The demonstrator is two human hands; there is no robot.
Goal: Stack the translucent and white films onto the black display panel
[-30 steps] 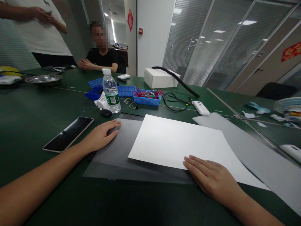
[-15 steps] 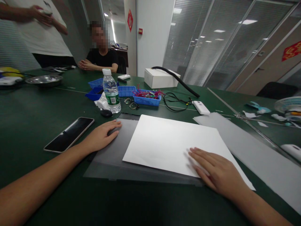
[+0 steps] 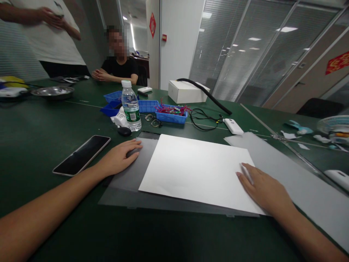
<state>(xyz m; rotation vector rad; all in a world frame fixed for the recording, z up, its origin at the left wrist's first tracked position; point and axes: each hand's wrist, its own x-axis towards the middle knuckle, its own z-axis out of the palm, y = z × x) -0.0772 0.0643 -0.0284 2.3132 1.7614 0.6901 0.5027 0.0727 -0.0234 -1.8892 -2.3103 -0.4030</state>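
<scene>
A white sheet of paper [image 3: 191,169] lies on a dark grey mat [image 3: 131,182] on the green table [image 3: 32,138]. My left hand [image 3: 120,158] rests flat on the mat's left part, fingers stretched out, beside the paper's left edge. My right hand [image 3: 263,189] lies flat on the paper's right edge, fingers extended, holding nothing. A second grey sheet [image 3: 294,182] lies just right of my right hand.
A black phone [image 3: 81,154] lies left of my left hand. Behind the mat stand a water bottle [image 3: 131,107], blue trays [image 3: 163,112] with coloured bits, glasses, a black cable, a white device [image 3: 233,126] and a white box [image 3: 187,91]. Two people are at the far left.
The white paper has slid left onto the mat. My right hand has moved from the paper's near edge to its right edge. My left hand has stayed put.
</scene>
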